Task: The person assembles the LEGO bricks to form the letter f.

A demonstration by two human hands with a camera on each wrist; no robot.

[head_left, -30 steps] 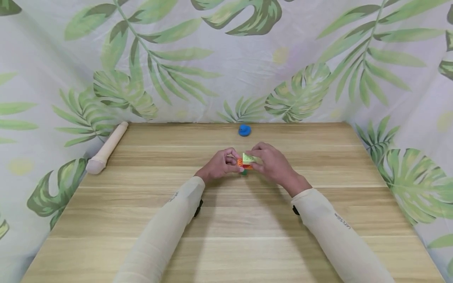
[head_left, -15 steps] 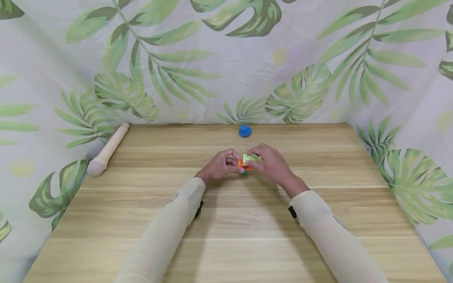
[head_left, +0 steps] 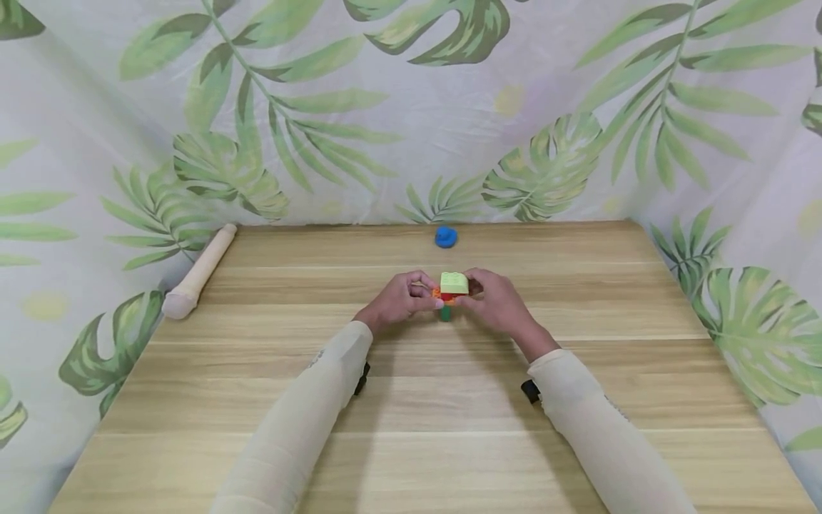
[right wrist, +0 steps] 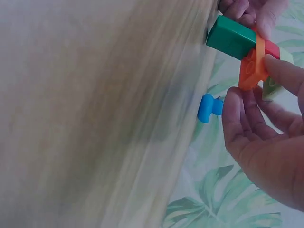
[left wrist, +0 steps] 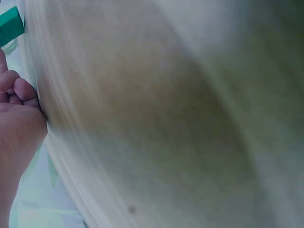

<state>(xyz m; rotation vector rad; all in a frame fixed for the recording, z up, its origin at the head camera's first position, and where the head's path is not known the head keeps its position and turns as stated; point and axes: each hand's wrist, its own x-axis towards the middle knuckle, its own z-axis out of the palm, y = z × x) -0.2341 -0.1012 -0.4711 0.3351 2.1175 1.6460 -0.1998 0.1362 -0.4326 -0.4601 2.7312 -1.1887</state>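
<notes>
Both hands hold one small stack of toy building bricks above the table. A light green brick with a curved side [head_left: 454,281] tops it, over a red brick [right wrist: 271,49] and an orange piece [right wrist: 250,71]. A dark green brick [right wrist: 232,38] points downward below. From the left, my left hand [head_left: 398,298] pinches the orange end between thumb and fingers. On the other side, my right hand [head_left: 497,303] has its thumb on the stack's near face and its fingers curled behind. In the left wrist view, only the green brick's end [left wrist: 10,27] shows beyond the hand.
A small rounded blue toy [head_left: 446,237] rests near the back edge of the wooden table [head_left: 411,442]. Along the left edge lies a beige club-shaped object [head_left: 199,273]. A leaf-patterned cloth [head_left: 411,107] hangs behind and at the sides.
The right hand's fingers have moved off the top of the light green brick to its right side and lower. More of the light green top and the dark green brick shows. The left hand stays put.
</notes>
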